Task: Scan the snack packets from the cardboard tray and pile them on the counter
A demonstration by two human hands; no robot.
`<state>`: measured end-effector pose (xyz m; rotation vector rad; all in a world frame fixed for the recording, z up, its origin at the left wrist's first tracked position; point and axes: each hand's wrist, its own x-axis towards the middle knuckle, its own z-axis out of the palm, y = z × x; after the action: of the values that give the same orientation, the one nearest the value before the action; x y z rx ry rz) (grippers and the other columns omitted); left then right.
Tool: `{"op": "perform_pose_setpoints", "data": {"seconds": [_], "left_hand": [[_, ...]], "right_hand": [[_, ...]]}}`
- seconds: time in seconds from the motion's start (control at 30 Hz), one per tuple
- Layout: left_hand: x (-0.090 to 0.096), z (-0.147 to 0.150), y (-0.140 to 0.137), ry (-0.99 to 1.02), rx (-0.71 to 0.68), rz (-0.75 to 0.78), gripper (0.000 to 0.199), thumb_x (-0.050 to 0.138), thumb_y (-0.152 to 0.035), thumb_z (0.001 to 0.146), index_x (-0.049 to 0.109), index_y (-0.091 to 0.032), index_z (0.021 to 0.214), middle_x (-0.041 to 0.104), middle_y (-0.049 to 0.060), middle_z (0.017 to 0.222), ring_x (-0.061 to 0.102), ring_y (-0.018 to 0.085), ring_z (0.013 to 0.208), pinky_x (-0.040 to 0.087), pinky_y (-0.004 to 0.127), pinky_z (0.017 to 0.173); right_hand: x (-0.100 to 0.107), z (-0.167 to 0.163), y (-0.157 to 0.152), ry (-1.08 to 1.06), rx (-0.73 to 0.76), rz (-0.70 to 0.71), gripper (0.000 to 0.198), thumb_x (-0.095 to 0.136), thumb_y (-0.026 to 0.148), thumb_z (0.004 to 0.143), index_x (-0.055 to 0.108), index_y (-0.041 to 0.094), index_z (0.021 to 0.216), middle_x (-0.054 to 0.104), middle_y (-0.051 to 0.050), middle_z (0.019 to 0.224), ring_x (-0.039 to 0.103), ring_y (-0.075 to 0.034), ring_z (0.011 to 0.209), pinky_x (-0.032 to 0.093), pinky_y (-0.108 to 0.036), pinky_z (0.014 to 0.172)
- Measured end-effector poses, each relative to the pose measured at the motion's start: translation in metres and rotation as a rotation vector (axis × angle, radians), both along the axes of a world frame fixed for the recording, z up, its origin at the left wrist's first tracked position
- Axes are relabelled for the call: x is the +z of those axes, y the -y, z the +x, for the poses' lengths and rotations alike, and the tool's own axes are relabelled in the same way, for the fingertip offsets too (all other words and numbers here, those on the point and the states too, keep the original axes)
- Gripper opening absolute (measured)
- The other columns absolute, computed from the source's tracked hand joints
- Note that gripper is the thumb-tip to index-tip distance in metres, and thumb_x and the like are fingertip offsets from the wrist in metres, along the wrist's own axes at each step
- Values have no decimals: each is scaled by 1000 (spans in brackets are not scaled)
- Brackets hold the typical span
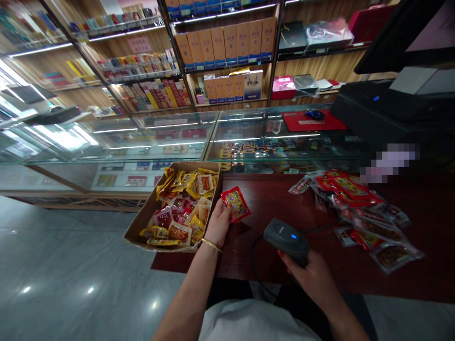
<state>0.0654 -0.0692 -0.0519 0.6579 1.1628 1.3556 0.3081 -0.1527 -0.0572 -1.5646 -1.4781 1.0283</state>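
A small red and yellow snack packet (237, 204) is pinched in my left hand (219, 221), just right of an open cardboard box (142, 226). Yellow, red and clear snack packets (179, 232) fill that box. My right hand (311, 270) wraps around the handle of a dark grey barcode scanner (287, 237), whose blue light is lit. The scanner's head points toward the held packet, with a gap between them. To the right, a loose pile of red and clear snack packets (350, 189) lies on the dark red wooden table (270, 194).
Behind the table runs a glass display counter (177, 122) bearing a red mat (295, 122) and a mouse (314, 114). A black machine (387, 106) and a monitor (401, 38) stand at the right. The scanner's cable (254, 255) trails on the table. Stocked shelves line the wall.
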Motion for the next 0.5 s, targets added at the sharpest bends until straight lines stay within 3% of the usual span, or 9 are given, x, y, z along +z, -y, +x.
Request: {"op": "perform_pose_setpoints", "data": {"seconds": [0.23,0.5], "left_hand": [[1,2,-1,5,-11,-4,54,82,-38,71,64,-22,120,76,3,103,73,21,89,60,32,77],[-1,4,-1,8,-13,0,55,82,-36,72,63,-22,122,76,4,102,72,19,83,59,30,73]], "right_hand": [[3,1,1,15,14,32,27,69,46,79,80,22,79,76,-6,60,74,-28,61,58,-33,59],[-2,0,2,24,8,1,30,69,48,80,80,21,79,76,-6,59,74,-28,60,57,-32,58]]}}
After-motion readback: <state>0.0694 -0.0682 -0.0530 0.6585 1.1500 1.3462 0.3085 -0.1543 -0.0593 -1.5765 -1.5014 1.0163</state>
